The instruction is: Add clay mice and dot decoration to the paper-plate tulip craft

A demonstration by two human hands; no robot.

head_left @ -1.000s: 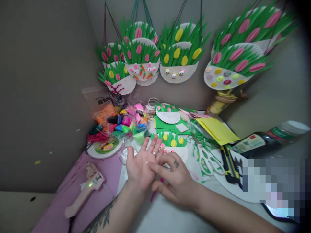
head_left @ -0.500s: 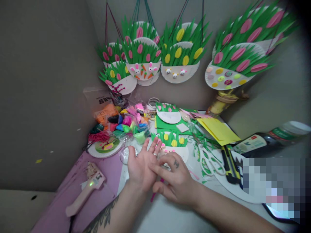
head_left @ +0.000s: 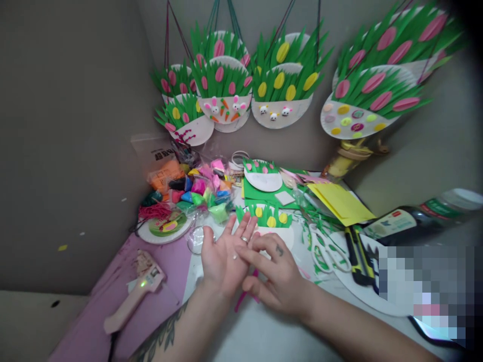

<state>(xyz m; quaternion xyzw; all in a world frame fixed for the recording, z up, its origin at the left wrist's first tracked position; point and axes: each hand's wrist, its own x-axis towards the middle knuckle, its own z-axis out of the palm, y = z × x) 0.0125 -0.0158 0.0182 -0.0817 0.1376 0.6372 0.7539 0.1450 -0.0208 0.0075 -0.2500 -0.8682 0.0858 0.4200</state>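
Note:
My left hand (head_left: pixel 221 264) lies palm up with its fingers stretched out, a ring on one finger. On its palm rests a tiny white ball (head_left: pixel 234 257), perhaps of modelling clay. Over that palm reaches my right hand (head_left: pixel 281 276), its index fingertip close beside the ball and its thumb apart; nothing shows between its fingers. Just beyond the hands, partly covered by them, is a half paper plate (head_left: pixel 281 235) with green paper grass and yellow paper flowers. A bright pink strip (head_left: pixel 240 300) shows on the table under my hands.
A glue gun (head_left: pixel 141 291) with a green light lies left, on pink board. Bagged colored clay (head_left: pixel 198 186) is piled at the back left. White scissors (head_left: pixel 328 251), a yellow-black cutter (head_left: pixel 358 256) and a bottle (head_left: pixel 392 223) lie right. Finished plate baskets (head_left: pixel 281 114) hang on the wall.
My right index finger has shifted off the middle of the left palm, and the tiny white ball now shows there. The view has shifted slightly.

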